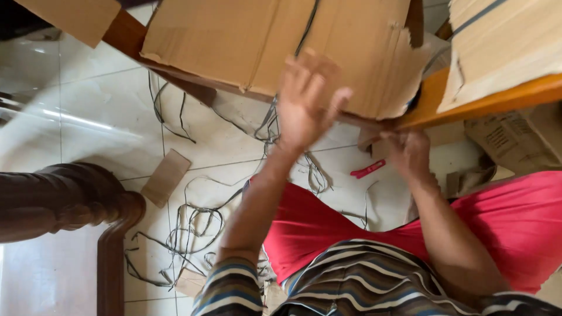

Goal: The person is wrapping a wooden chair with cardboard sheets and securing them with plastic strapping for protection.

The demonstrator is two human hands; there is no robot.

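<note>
Nearest to us is the striped shirt (351, 281) and the red shorts (328, 225), with both forearms stretching away from the body; beside them, on the left, stands a dark turned wooden post (64, 199). Below and beyond the legs we see the white tiled floor (88, 117), strewn with loose dark straps (187, 225), a small cardboard scrap (165, 177) and a little red tool (367, 169). Further out, our left hand (307, 102) is raised with fingers spread wide and palm laid flat against the cardboard sheet (257, 41); the grip is fully open and closes on nothing, only pressing on the sheet's face. Our right hand (410, 152) sits lower, just under the orange wooden edge of the tabletop (497, 99); its fingers curl upward behind that edge, and we cannot tell whether the grip has hold of anything. The cardboard sheet lies tilted over the tabletop's edge, its torn right corner hanging just above the right hand; farthest off, at the upper right, a pale stack of cardboard (503, 41) rests on the same tabletop, bound by a dark band.
</note>
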